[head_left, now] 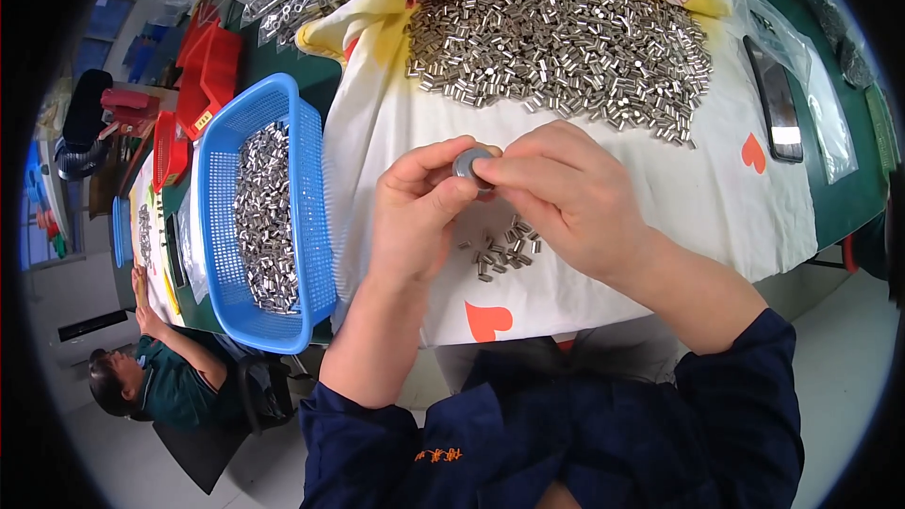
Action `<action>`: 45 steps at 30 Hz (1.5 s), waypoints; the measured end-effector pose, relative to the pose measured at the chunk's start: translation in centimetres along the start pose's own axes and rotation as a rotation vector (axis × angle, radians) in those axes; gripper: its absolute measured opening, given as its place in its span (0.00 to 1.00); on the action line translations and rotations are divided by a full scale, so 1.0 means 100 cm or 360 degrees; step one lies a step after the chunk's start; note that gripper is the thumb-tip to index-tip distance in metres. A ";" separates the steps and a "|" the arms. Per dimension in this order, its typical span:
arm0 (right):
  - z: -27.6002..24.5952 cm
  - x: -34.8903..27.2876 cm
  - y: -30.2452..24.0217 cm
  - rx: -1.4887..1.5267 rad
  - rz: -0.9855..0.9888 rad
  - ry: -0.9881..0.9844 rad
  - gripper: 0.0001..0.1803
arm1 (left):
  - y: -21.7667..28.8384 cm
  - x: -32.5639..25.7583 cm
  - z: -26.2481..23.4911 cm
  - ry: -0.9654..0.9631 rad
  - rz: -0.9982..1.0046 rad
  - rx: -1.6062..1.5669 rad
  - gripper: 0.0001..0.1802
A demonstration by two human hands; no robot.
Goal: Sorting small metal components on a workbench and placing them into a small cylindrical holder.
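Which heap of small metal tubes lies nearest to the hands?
The small heap on the white cloth, right below both hands; the big heap lies farther up, the third fills the blue basket.

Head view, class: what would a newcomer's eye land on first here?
First, the two hands, left hand and right hand, pinching a small grey disc at the centre. Behind them a big heap of small metal cylinders covers the white cloth. On the left, a blue basket holds more.
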State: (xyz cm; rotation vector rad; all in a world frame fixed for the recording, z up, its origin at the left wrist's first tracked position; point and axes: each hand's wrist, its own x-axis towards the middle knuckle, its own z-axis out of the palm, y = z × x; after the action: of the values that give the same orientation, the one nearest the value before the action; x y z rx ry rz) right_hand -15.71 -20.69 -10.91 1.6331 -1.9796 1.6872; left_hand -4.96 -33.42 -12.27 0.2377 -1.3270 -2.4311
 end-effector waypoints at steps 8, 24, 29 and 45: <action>-0.004 0.003 -0.004 0.0110 0.0302 -0.0111 0.10 | -0.001 0.005 0.000 0.0181 -0.0073 0.0286 0.11; -0.067 -0.001 -0.014 0.0851 0.0996 -0.0097 0.09 | 0.012 0.009 0.078 0.0043 -0.0003 0.1119 0.15; -0.108 -0.059 -0.022 0.0258 0.0632 0.0312 0.06 | -0.011 0.006 0.130 -0.0332 0.0154 0.1859 0.13; -0.156 -0.106 0.006 0.1187 0.1203 0.0948 0.12 | -0.075 0.025 0.191 -0.0515 -0.0402 0.1101 0.13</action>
State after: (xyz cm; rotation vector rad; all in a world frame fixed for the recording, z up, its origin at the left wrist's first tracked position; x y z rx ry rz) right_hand -19.99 -2.35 -11.80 0.2332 -1.8234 2.9635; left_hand -14.95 -15.82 -8.05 0.1947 -2.3888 -2.1599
